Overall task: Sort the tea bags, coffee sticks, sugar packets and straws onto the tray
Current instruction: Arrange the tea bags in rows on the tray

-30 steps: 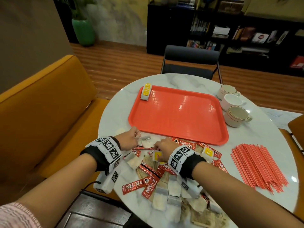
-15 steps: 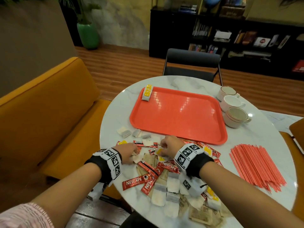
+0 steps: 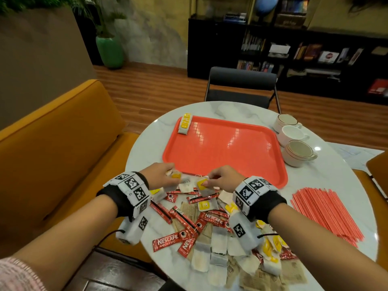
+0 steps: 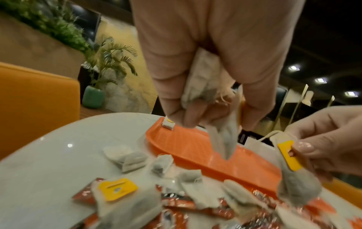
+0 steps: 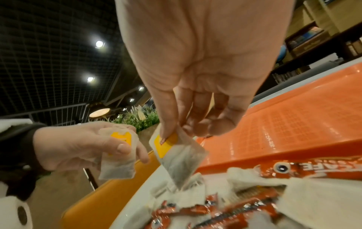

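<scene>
My left hand (image 3: 168, 175) grips a small bunch of tea bags (image 4: 201, 77) just above the table, near the front edge of the orange tray (image 3: 222, 152). One bag (image 4: 225, 139) dangles from its fingers. Right beside it, my right hand (image 3: 210, 181) pinches the yellow tag of another tea bag (image 5: 180, 159), which hangs free. Below both hands lies a mixed pile of tea bags, red coffee sticks (image 3: 168, 241) and brown sugar packets (image 3: 258, 278). A stack of tea bags (image 3: 185, 123) lies in the tray's far left corner. Red straws (image 3: 327, 213) lie to the right.
Three cups (image 3: 298, 152) stand along the tray's right side. The round marble table (image 3: 147, 148) has an orange sofa (image 3: 52, 143) at its left and a dark chair (image 3: 241, 80) behind it. Loose tea bags (image 4: 127, 156) lie left of the pile.
Both hands have come up out of the pile, each now holding tea bags. They moved a little toward the tray's near edge.
</scene>
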